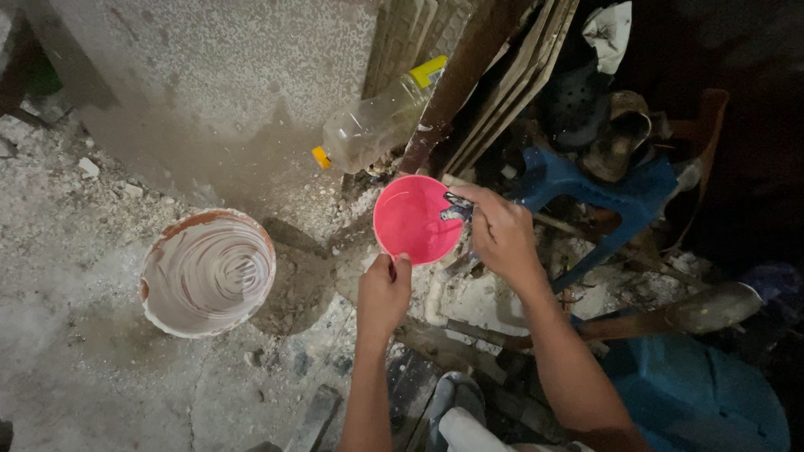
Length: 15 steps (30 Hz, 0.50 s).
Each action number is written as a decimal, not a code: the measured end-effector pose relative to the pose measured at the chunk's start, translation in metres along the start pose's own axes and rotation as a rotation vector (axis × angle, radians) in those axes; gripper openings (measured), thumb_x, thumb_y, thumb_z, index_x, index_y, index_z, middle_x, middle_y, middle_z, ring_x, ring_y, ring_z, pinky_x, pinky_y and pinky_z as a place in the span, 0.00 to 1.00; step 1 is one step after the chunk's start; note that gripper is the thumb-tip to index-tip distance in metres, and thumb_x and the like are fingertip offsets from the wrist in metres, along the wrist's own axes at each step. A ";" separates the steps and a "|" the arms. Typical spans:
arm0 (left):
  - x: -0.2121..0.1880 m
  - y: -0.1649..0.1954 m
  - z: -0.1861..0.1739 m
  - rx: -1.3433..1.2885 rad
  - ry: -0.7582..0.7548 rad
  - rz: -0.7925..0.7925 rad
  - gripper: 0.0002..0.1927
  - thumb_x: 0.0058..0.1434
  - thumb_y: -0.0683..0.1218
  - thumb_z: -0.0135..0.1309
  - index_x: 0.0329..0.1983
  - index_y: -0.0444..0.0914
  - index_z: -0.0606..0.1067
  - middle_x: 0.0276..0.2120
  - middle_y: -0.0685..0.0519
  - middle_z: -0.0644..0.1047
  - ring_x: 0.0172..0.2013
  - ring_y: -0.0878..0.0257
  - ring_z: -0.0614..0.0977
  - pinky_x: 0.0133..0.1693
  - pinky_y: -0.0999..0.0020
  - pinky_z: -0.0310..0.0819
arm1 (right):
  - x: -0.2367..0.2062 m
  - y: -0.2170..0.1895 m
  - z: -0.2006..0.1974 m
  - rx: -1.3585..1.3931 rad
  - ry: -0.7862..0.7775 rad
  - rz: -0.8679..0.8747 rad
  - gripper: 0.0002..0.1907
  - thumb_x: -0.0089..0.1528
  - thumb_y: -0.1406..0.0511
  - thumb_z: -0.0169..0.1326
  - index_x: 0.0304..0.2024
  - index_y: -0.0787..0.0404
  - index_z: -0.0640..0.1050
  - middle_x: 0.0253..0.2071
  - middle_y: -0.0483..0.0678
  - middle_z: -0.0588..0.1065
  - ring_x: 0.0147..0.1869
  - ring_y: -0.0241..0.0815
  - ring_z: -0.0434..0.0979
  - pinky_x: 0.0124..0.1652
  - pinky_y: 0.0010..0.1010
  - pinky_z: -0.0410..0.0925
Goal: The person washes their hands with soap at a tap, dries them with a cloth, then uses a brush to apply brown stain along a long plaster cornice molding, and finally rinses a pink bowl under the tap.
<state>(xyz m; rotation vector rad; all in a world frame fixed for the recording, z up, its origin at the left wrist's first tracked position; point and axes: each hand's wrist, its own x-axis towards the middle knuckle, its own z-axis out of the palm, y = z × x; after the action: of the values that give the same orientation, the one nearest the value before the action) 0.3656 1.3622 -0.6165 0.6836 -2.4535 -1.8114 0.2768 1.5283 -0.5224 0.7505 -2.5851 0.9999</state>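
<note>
Nearest me, both forearms reach forward to the pink bowl. Well left of that bowl sits a white bucket swirled with pale paste on the gritty floor. At the bowl's near rim my left hand pinches the edge, thumb on top. On its right rim my right hand pinches a small metal tool, pointing left into the bowl.

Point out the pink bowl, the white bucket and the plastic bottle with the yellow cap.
pink bowl (410,222), head view, on its inner bottom.
white bucket (208,273), head view, on the swirled white liquid inside.
plastic bottle (368,127), head view, on its clear side, leaning by the wall.
</note>
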 end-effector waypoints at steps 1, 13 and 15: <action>0.000 0.000 0.000 0.003 0.003 -0.002 0.22 0.66 0.54 0.50 0.31 0.28 0.75 0.24 0.35 0.77 0.27 0.40 0.81 0.31 0.50 0.71 | 0.000 0.000 0.000 0.005 0.003 -0.011 0.18 0.64 0.76 0.43 0.53 0.64 0.78 0.45 0.60 0.80 0.38 0.54 0.84 0.36 0.39 0.74; 0.011 -0.024 0.008 0.077 0.002 -0.037 0.23 0.66 0.55 0.50 0.32 0.29 0.75 0.27 0.33 0.78 0.31 0.35 0.80 0.34 0.46 0.71 | 0.001 -0.006 -0.001 0.018 -0.005 0.062 0.19 0.62 0.77 0.44 0.52 0.63 0.79 0.42 0.59 0.80 0.33 0.53 0.82 0.34 0.39 0.72; 0.012 -0.028 0.008 0.091 0.001 -0.041 0.23 0.66 0.55 0.50 0.32 0.29 0.75 0.27 0.33 0.78 0.31 0.35 0.80 0.34 0.46 0.71 | 0.001 -0.005 0.000 0.011 0.017 -0.025 0.20 0.62 0.77 0.43 0.53 0.63 0.78 0.46 0.60 0.80 0.40 0.55 0.83 0.39 0.39 0.74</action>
<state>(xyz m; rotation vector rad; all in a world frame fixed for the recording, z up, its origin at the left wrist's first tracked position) 0.3616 1.3587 -0.6475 0.7448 -2.5529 -1.7216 0.2786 1.5248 -0.5195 0.7719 -2.5511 1.0101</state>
